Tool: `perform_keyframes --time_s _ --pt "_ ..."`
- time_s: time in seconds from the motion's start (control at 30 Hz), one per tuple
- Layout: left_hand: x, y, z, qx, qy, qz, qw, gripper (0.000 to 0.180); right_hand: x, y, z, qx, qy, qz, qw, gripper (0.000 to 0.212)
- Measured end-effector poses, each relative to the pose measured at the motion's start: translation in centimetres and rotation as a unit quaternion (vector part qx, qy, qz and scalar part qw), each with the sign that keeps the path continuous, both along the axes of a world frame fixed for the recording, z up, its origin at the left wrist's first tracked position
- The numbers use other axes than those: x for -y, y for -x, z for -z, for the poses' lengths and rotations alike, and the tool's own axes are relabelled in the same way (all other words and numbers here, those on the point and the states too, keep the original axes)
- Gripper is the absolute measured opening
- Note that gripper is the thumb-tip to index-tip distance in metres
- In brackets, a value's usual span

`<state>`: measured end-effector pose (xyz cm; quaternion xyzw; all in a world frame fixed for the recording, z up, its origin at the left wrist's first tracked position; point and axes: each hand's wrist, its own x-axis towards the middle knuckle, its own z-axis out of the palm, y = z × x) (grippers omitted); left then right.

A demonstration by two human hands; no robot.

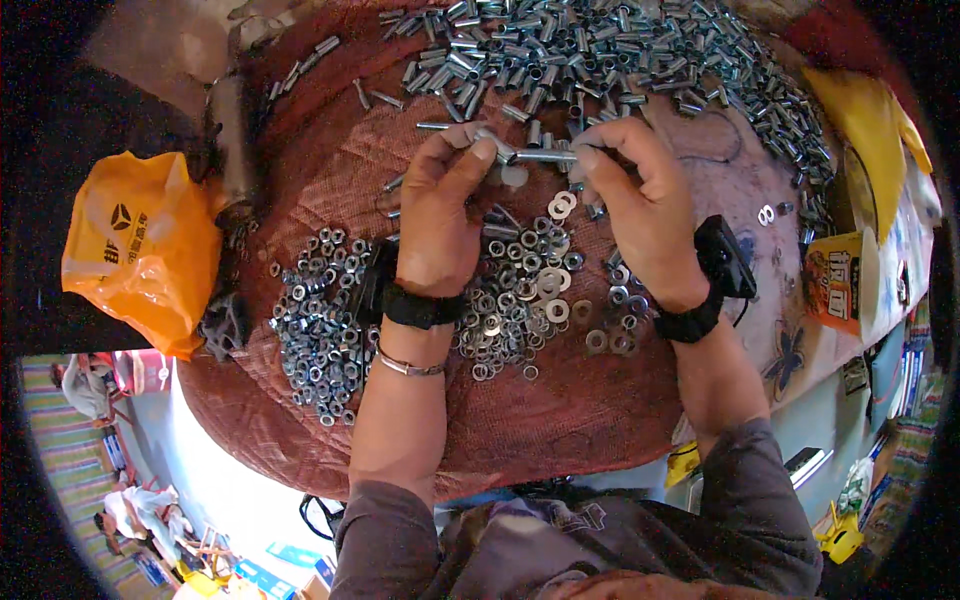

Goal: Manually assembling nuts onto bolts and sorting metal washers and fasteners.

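A silvery metal bolt [545,156] stretches level between my two hands above the cloth. My left hand [440,215] pinches its left end between thumb and fingers, where a wider part shows at the fingertips. At the other end, the thumb and fingers of my right hand [645,210] close on the bolt; its tip is hidden there. Below and between the hands lie washers [548,283] and nuts [515,258]. Another heap of nuts [320,325] sits left of my left wrist.
Many metal sleeves [560,50] are piled along the far side and down the right. An orange plastic bag [140,245] stands at the left. A printed carton [838,280] is at the right edge. Reddish-brown cloth [560,425] covers much of the work surface.
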<state>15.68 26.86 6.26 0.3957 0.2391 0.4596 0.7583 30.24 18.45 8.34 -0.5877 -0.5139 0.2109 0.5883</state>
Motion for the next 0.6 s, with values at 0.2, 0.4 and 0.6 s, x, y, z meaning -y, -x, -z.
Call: perform_keyframes --time_s 0.2,0.4,0.6 --pt "-0.2 0.4 0.4 -0.001 0.013 0.019 1.000 0.010 0.1 0.4 -0.2 -0.007 -0.006 0.001 1.000 0.009" --pt "0.2 0.2 0.2 -0.009 -0.005 0.026 1.000 0.012 0.3 0.7 0.0 0.023 -0.026 0.006 0.999 0.009" --pt "0.3 0.1 0.0 -0.029 0.011 0.026 0.999 0.011 0.0 1.4 0.2 0.231 -0.135 0.062 0.962 0.007"
